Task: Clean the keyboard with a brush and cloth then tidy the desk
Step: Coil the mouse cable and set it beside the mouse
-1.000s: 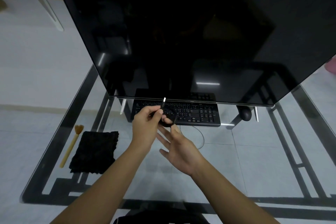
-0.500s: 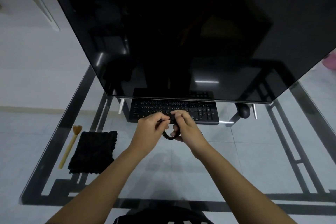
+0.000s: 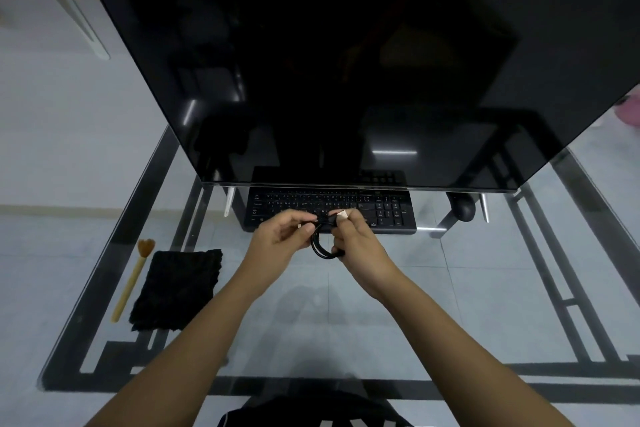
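**Both hands [image 3: 280, 243] [image 3: 360, 250] hold a coiled cable [image 3: 320, 251] in front of the keyboard [image 3: 388, 213]**

A large dark monitor [image 3: 329, 62] fills the far half of the view. It leans over the glass desk [image 3: 467, 288], and its lower edge hides the far rows of the keyboard beneath it. The desk's black frame and the pale floor tiles show through the glass.

The black keyboard lies at the far middle of the desk, between the monitor's two silver feet. The hands cover the middle of its near edge.

A black cloth [image 3: 176, 288] lies flat at the near left, well apart from the keyboard. Just left of it, nearly touching, lies a tan brush [image 3: 133, 279] with its bristles pointing to the far side.

A black mouse [image 3: 463, 210] sits to the right of the keyboard, its far part under the screen's edge.

The left hand's fingers are curled, thumb and forefinger pinching the black cable at the top of its loop. The right hand's fingers are also curled round the cable, pinching it near its metal plug [image 3: 343, 215]. The small loop hangs between the two hands, above the glass.
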